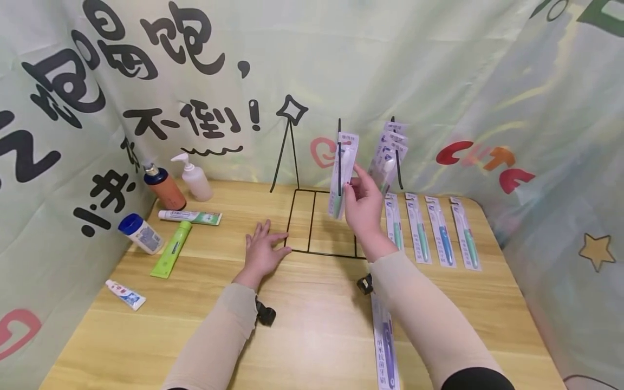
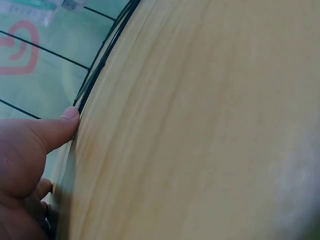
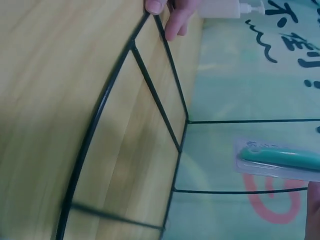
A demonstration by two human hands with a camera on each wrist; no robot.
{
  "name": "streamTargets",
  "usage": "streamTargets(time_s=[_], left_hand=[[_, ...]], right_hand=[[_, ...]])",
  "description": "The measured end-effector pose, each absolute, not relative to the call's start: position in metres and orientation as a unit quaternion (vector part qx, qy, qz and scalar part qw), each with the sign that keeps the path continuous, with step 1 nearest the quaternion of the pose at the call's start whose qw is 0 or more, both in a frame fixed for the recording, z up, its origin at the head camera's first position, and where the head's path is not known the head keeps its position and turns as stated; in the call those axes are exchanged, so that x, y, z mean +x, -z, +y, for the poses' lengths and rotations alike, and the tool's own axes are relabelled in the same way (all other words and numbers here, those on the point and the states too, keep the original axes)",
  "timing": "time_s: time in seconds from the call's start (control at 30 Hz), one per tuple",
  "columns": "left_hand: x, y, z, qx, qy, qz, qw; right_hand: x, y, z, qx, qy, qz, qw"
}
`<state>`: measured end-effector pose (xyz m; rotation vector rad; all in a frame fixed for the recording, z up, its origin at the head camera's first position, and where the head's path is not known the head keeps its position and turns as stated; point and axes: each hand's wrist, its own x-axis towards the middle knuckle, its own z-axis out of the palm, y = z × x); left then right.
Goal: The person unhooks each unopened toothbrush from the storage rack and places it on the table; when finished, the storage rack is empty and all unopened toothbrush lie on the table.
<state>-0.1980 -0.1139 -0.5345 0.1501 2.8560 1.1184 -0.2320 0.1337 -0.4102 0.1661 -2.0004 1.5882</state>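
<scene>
My right hand (image 1: 364, 208) pinches the edge of a packaged toothbrush (image 1: 347, 162) with a green handle. The pack hangs upright at the middle prong (image 1: 339, 127) of a black wire rack (image 1: 336, 255); I cannot tell whether the prong passes through its hole. Several more packaged toothbrushes (image 1: 390, 151) overlap on the rack's right prong, just beyond that hand. At the rack's front left corner, my left hand (image 1: 263, 252) lies with fingers spread, its thumb touching the wire in the left wrist view. The right wrist view shows the green handle (image 3: 280, 157) close up.
Several packaged toothbrushes (image 1: 443, 233) lie in a row at the right. Another, with a purple handle (image 1: 387, 352), lies partly under my right forearm. Toothpaste (image 1: 190, 217), a green tube (image 1: 171, 250), a small tube (image 1: 125, 294), a blue-capped bottle (image 1: 141, 234) and pump bottles (image 1: 197, 181) are left.
</scene>
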Motion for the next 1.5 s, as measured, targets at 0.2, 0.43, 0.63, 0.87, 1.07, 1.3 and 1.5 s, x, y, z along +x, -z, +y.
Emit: streamTargets(time_s=[0.2, 0.43, 0.63, 0.87, 1.07, 1.3, 1.5], left_hand=[[-0.198, 0.532, -0.115, 0.051, -0.366, 0.929, 0.034], [-0.198, 0.530, -0.116, 0.049, -0.368, 0.928, 0.033], [-0.196, 0.534, -0.118, 0.047, -0.368, 0.928, 0.031], [-0.197, 0.536, -0.118, 0.049, -0.370, 0.927, 0.032], [-0.198, 0.538, -0.115, 0.051, -0.369, 0.927, 0.034], [-0.198, 0.536, -0.116, 0.052, -0.372, 0.926, 0.034], [-0.198, 0.537, -0.116, 0.055, -0.371, 0.927, 0.032]], right_hand=[[-0.184, 0.411, 0.162, 0.128, -0.559, -0.761, 0.303], [-0.100, 0.420, 0.221, 0.214, -0.562, -0.762, 0.241], [-0.042, 0.437, 0.275, 0.090, -0.563, -0.811, 0.132], [-0.017, 0.466, 0.304, -0.078, -0.511, -0.855, -0.049], [-0.014, 0.484, 0.307, -0.115, -0.487, -0.859, -0.103], [-0.019, 0.488, 0.303, -0.121, -0.455, -0.876, -0.108], [-0.023, 0.482, 0.300, -0.116, -0.377, -0.913, -0.106]])
